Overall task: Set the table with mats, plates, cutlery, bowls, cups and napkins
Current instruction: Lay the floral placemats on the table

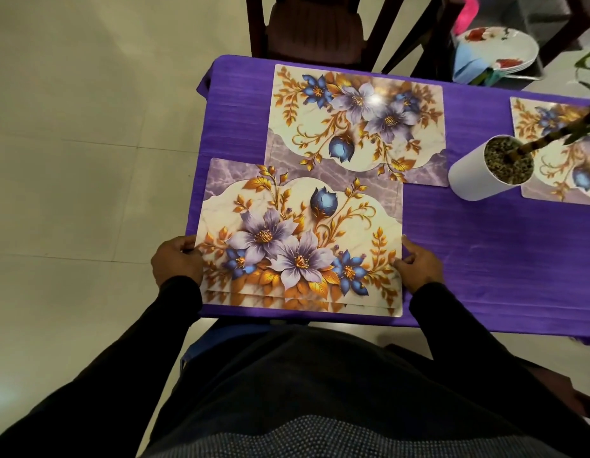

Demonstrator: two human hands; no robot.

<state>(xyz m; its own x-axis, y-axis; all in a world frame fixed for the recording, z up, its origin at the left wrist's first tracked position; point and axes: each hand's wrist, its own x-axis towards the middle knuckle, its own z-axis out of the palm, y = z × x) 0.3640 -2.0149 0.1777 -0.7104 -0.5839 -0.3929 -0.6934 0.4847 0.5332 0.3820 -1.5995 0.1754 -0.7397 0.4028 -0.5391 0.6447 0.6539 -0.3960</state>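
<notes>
A stack of mats [300, 239] at the near table edge is gripped at its sides by the left hand [177, 263] and right hand [419, 266]; lower mats show only as edges.

No readable text, labels, brand names, numbers or signs are showing anywhere in this view. The printed surfaces are carrying floral artwork only, with no lettering.
</notes>
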